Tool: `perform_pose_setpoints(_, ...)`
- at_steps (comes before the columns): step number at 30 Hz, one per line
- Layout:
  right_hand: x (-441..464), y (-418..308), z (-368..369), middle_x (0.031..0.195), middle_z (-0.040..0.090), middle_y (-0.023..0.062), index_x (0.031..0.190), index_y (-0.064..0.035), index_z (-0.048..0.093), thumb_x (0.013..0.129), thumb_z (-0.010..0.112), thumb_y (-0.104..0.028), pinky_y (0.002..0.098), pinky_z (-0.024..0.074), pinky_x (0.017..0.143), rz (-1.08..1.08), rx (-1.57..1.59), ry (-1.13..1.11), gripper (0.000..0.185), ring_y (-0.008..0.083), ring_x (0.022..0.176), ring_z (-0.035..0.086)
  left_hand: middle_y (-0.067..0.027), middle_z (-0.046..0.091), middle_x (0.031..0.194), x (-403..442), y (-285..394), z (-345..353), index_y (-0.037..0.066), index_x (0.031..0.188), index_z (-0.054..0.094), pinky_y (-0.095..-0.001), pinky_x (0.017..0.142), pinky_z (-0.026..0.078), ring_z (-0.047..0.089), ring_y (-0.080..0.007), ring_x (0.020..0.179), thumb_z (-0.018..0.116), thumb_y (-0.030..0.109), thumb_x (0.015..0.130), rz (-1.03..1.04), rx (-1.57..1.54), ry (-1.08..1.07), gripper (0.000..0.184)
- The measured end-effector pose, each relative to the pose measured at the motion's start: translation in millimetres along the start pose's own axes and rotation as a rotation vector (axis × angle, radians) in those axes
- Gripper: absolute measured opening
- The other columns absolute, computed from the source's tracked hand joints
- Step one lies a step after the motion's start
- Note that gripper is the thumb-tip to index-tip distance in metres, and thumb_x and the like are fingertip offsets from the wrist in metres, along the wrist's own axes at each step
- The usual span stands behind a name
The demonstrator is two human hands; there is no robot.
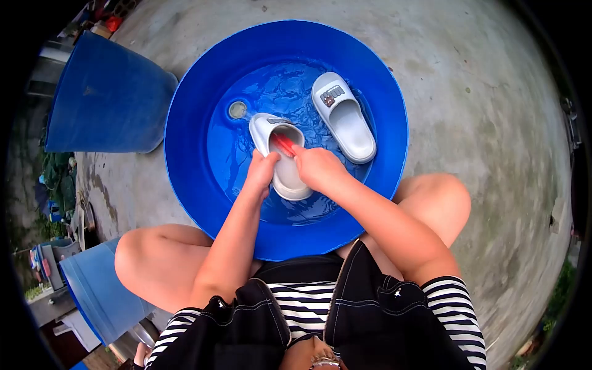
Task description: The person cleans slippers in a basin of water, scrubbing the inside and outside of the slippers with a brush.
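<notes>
scrubbing looked the likely step, left hand [263, 169] pinching the near slipper [287, 177] mid-way across the blue tub [188, 135], right hand [319, 168] closed round a red tool [283, 143] in its opening; next stroke probably needed firm bracing, other slipper [345, 120] lying tub-right.

Inside a tub [185, 123] of water [231, 166], the left hand [263, 169] grips a slipper [288, 177]; the right hand [319, 168] holds a red tool [283, 143] in its opening. A second slipper [352, 128] lies beyond.

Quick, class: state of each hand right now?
Left hand: closed, gripping the nearer slipper by its edge.
Right hand: closed, holding a red tool inside that slipper.
</notes>
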State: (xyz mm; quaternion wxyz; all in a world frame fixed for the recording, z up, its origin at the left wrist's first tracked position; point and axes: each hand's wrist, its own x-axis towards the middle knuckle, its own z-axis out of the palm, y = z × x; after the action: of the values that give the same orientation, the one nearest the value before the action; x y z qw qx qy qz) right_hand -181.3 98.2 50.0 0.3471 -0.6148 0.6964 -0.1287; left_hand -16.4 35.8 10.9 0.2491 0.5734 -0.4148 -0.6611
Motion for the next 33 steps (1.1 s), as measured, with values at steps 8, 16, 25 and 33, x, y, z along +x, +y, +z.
perform_pose_setpoints(8, -3, -7, -11, 0.106, 0.072, 0.0241, 0.127, -0.0015, 0.062, 0.102, 0.045, -0.023, 0.052, 0.0541, 0.089, 0.001, 0.017, -0.133, 0.037, 0.0402, 0.1, 0.07, -0.019, 0.067, 0.116, 13, 5, -6, -0.003, 0.132, 0.053, -0.0373, 0.086, 0.056, 0.069, -0.0275, 0.101, 0.057, 0.008, 0.087, 0.038, 0.073, 0.016, 0.046)
perform_pose_setpoints(16, 20, 15, -20, 0.103, 0.072, 0.0251, 0.121, -0.0005, 0.064, 0.103, 0.045, -0.023, 0.0527, 0.0544, 0.087, 0.083, 0.065, 0.058, 0.035, 0.0422, 0.097, 0.07, -0.0192, 0.063, 0.124, 7, 16, 19, -0.004, 0.141, 0.045, -0.0357, 0.095, 0.05, 0.063, -0.0273, 0.112, 0.062, 0.013, 0.086, 0.092, 0.423, 0.007, 0.061)
perform_pose_setpoints(25, 29, 23, -23, 0.102, 0.072, 0.0239, 0.116, -0.002, 0.066, 0.103, 0.045, -0.024, 0.0524, 0.0546, 0.085, 0.147, 0.098, 0.069, 0.033, 0.0411, 0.096, 0.07, -0.0211, 0.063, 0.126, -4, 24, 35, -0.003, 0.139, 0.045, -0.0368, 0.095, 0.05, 0.064, -0.0299, 0.113, 0.061, 0.014, 0.085, 0.198, 0.576, 0.039, 0.059)
perform_pose_setpoints(33, 23, 16, -33, 0.104, 0.072, 0.0237, 0.122, -0.0008, 0.063, 0.104, 0.043, -0.023, 0.0524, 0.0546, 0.086, 0.118, 0.032, 0.009, 0.035, 0.0418, 0.096, 0.07, -0.0222, 0.062, 0.127, -3, 40, 25, -0.005, 0.142, 0.044, -0.0363, 0.099, 0.049, 0.062, -0.0292, 0.116, 0.062, 0.015, 0.084, 0.134, 0.474, -0.001, 0.063)
